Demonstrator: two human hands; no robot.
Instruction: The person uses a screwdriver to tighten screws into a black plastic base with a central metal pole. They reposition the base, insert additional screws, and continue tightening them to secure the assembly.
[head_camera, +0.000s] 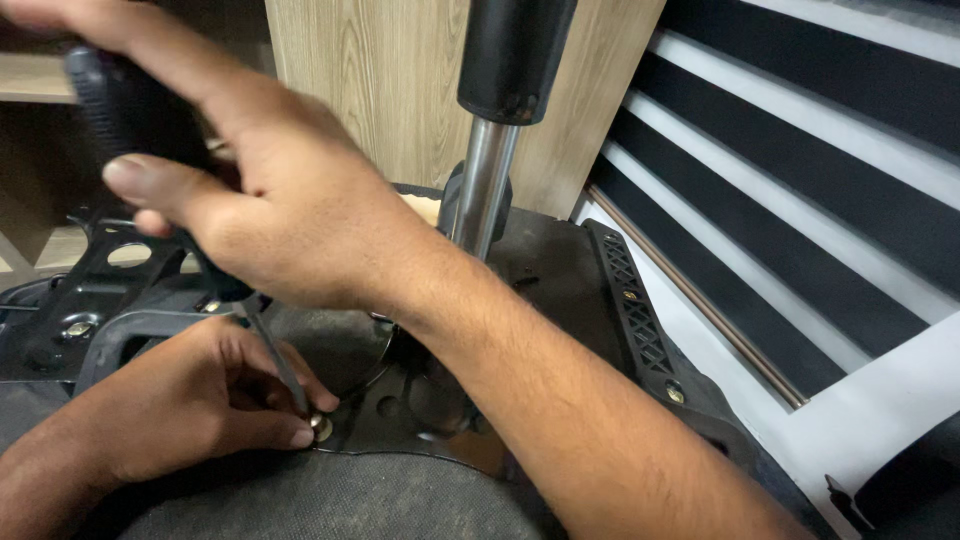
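Pale wood panelling fills the background, with black and white striped slats at 3 o'clock. An upturned office chair seat (560, 260) is seen from above, its dark metal mounting plate (400, 400) facing the camera and its chrome gas-lift column (485, 185) rising toward 12 o'clock.

A black-handled screwdriver (120, 110) is gripped in the right hand (290, 210), whose fingers are closed fully around the handle at about 10 o'clock. The thin shaft (280, 365) runs down toward 6 o'clock and ends at a small brass-coloured screw (321, 427) on the edge of the plate.

The left hand (190, 400) lies low at 8 o'clock, its thumb and forefinger pinched together at the screw and the tool tip, steadying them.

The step in hand appears to be the driving or loosening of this screw; which way it is being turned cannot be told. The next move would seem to call for the tip to be kept seated in the screw head while the handle is turned, with the shaft held in line with the screw.

The screw sits directly below the right hand's grip, at the far end of the shaft, and touches the left fingertips. Further screws (78, 328) are visible at 9 o'clock.
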